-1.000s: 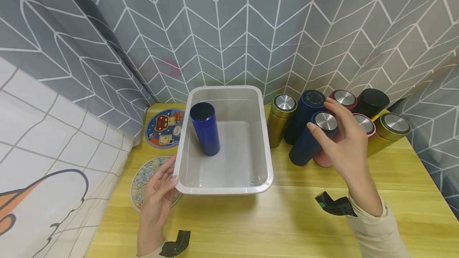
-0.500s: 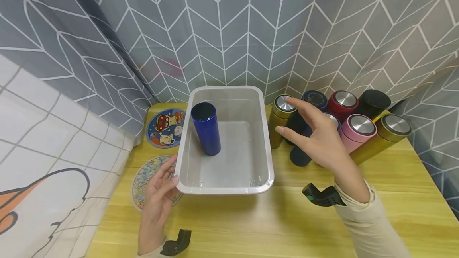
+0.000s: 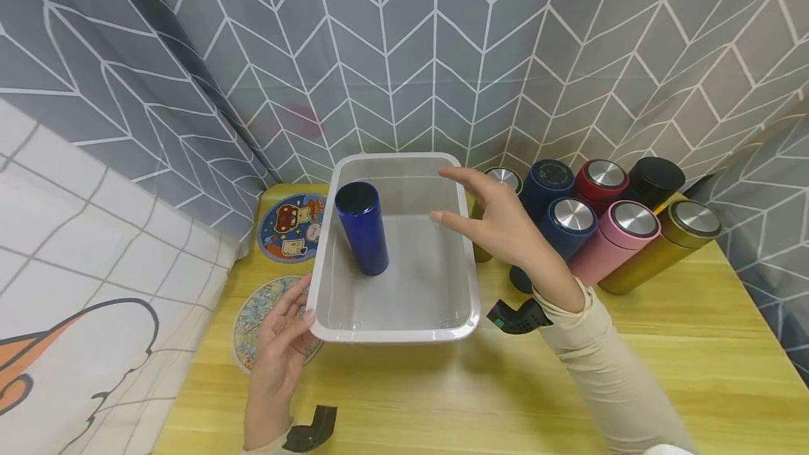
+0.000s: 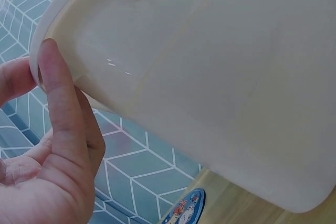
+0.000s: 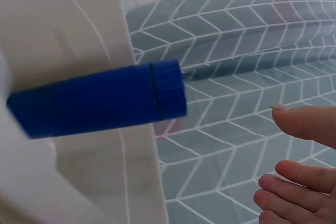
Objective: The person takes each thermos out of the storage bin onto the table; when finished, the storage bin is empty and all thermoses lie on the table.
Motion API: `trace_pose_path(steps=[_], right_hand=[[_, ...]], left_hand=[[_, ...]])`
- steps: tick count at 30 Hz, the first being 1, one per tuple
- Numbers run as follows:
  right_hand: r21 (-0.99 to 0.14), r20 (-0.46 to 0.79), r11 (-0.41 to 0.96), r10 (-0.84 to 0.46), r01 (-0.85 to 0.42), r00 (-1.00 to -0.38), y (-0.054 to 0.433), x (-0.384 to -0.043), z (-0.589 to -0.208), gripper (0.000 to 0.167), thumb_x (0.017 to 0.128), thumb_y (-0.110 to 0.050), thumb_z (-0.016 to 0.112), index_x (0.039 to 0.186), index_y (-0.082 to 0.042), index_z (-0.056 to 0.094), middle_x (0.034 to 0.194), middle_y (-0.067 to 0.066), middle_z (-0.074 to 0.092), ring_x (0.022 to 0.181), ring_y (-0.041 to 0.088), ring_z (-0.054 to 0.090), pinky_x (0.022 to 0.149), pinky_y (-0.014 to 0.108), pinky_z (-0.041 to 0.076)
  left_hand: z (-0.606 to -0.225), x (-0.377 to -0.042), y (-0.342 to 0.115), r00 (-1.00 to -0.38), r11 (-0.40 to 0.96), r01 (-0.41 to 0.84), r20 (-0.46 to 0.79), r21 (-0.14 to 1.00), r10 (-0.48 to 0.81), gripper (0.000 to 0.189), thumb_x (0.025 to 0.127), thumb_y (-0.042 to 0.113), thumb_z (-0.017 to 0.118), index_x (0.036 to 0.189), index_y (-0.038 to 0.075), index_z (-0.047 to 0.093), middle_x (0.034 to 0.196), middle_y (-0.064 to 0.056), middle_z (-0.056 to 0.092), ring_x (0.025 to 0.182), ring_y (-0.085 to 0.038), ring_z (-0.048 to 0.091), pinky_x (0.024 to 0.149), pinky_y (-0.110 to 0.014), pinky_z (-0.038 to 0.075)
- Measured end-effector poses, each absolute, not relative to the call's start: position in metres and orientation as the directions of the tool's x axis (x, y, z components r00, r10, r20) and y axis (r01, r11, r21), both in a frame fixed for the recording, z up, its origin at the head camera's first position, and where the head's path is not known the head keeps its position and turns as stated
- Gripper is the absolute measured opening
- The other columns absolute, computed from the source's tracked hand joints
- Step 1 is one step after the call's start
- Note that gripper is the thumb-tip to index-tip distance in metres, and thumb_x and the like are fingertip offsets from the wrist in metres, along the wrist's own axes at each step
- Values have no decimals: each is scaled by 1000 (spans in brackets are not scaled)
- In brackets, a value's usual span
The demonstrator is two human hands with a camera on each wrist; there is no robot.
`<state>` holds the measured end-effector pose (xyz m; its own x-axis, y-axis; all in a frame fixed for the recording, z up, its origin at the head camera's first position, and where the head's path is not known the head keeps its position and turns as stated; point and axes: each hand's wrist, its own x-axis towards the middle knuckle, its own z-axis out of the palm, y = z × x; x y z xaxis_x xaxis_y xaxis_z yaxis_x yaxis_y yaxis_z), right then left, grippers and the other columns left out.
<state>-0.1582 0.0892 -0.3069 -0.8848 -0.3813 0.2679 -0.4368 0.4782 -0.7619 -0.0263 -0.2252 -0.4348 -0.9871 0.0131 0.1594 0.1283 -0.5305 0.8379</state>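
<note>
A light grey plastic bin stands on the table, and my left hand pinches its left rim near the front corner. The left wrist view shows the fingers against the bin's outer wall, thumb across the rim. Inside the bin, toward its left side, a shiny blue thermos with a dark lid stands upright. Over the bin's right rim is my right hand, holding nothing, thumb and fingers spread apart. A gold thermos is partly hidden behind that hand.
Several thermoses stand grouped right of the bin: navy, red, pink, black and gold ones. Two round patterned mats lie at the left. A patterned grey curtain hangs behind the table.
My right hand has moved left from above the grouped thermoses to over the bin's right rim, fingers still apart. My left hand and the blue thermos have stayed in place.
</note>
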Motion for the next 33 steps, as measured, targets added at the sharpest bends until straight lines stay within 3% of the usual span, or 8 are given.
trace_pose_path(steps=[15, 25, 33], right_hand=[[-813, 129, 433, -519, -390, -845, 46, -186, -325, 61, 89, -25, 75, 143, -5, 52, 148, 10, 55, 143, 27, 46, 123, 43, 37], [-828, 101, 395, -591, -397, -800, 26, -200, -338, 81, 80, -25, 85, 147, -3, 46, 151, 12, 52, 143, 27, 47, 124, 43, 36], [-850, 77, 376, -603, -368, -794, 9, -209, -346, 93, 79, -23, 86, 155, -7, 35, 156, 11, 47, 142, 26, 49, 122, 42, 39]], left_hand=[[-437, -27, -226, -983, -564, 138, 183, 815, 24, 51, 97, -15, 37, 145, -2, 46, 120, -6, 64, 108, -13, 66, 88, -24, 60], [-436, -29, -227, -982, -566, 139, 187, 812, 27, 51, 97, -16, 36, 145, -3, 46, 122, -7, 63, 109, -13, 66, 87, -22, 60], [-437, -29, -227, -979, -582, 141, 200, 801, 38, 52, 97, -16, 35, 146, -4, 44, 123, -8, 62, 109, -13, 66, 87, -23, 60]])
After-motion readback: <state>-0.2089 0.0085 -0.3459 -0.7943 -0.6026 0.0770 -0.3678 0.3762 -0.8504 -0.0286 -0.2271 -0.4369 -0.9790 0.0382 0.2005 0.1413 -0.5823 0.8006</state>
